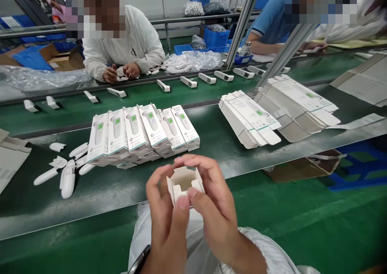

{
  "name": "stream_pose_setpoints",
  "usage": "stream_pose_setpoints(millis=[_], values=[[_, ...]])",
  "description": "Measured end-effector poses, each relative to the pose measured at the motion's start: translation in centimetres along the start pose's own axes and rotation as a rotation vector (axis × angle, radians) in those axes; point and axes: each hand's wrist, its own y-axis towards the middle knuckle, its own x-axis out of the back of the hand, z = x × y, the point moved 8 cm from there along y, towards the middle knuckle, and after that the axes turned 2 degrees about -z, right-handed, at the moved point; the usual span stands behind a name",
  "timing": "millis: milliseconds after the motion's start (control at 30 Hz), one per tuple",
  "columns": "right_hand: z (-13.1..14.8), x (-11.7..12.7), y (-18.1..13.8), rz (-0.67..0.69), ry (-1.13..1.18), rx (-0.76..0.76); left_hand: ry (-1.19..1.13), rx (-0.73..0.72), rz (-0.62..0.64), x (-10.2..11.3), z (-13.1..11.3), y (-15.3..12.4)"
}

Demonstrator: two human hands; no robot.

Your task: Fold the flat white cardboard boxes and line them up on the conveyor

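1. Both hands sit at the near edge of the dark green work surface (105,193) on my feed. Left hand (165,203) and right hand (216,197) each grip one side of the same small white cardboard carton (184,181).
2. Thumbs are side by side on the carton's near wall; fingers curl round the sides and far edge. Some contact points are hidden from me.
3. Key relation, my read: carton lies between the palms, neither hand nearer. Mouth tips up toward the camera, end flaps showing. Long axis seems to run down and away from the mouth; body is foreshortened and covered, so I can't call the exact tilt.
4. Beyond the hands, leftward: block of white printed cartons with green-screen device pictures (133,131), long axes pointing roughly away. Left hand nearer.
5. Right side: flat-lying white printed cartons with loose flaps (248,111). Right hand nearer, well apart.
6. Far left: loose rounded white plastic pieces (67,181), well clear of the left hand.
7. Across: green conveyor strip (140,94) with spaced white handheld devices (207,78). Co-worker's hands (132,70) beyond that, not mine.
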Motion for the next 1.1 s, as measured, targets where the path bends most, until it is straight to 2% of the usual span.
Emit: stream_pose_setpoints(millis=[100, 167, 267, 433, 533, 633, 733, 867, 900, 967, 1033, 1100], values=[[-0.8, 1.2, 0.5, -0.121, 0.077, -0.113, 0.214, -0.327, 0.12, 0.0, -1.3, -0.4], [-1.6, 1.3, 0.5, -0.104, 0.124, -0.255, 0.321, -0.412, 0.206, 0.0, -1.6, -0.1], [-2.3, 0.9, 0.4, -0.014, 0.154, -0.399, 0.31, -0.417, 0.332, 0.3, -1.9, 1.1], [-2.7, 0.6, 0.1, 0.185, 0.135, -0.51, 0.202, -0.382, 0.473, 0.4, -2.2, 2.2], [-2.5, 0.5, 0.1, 0.402, 0.212, -0.529, 0.122, -0.338, 0.475, 0.9, -2.4, 2.3], [-2.0, 0.6, 0.1, 0.601, 0.289, -0.455, 0.043, -0.212, 0.489, 1.2, -2.3, 2.4], [-2.4, 0.8, 0.5, 0.569, 0.359, -0.402, 0.054, -0.192, 0.573, 1.0, -2.7, 2.2], [-3.7, -0.1, 0.2, 0.418, 0.512, -0.529, 0.241, -0.322, 0.599, 1.4, -3.5, 1.9], [-3.7, -0.2, 0.1, 0.374, 0.49, -0.529, 0.33, -0.354, 0.596, 1.5, -3.5, 1.8], [-2.9, 0.1, 0.1, 0.311, 0.319, -0.427, 0.463, -0.383, 0.561, 1.9, -3.3, 1.7], [-2.1, 0.5, -0.2, 0.31, 0.024, -0.305, 0.499, -0.371, 0.444, 2.6, -3.1, 1.9], [-2.0, 0.6, -0.9, 0.373, -0.262, -0.237, 0.478, -0.365, 0.287, 3.4, -3.1, 2.1]])
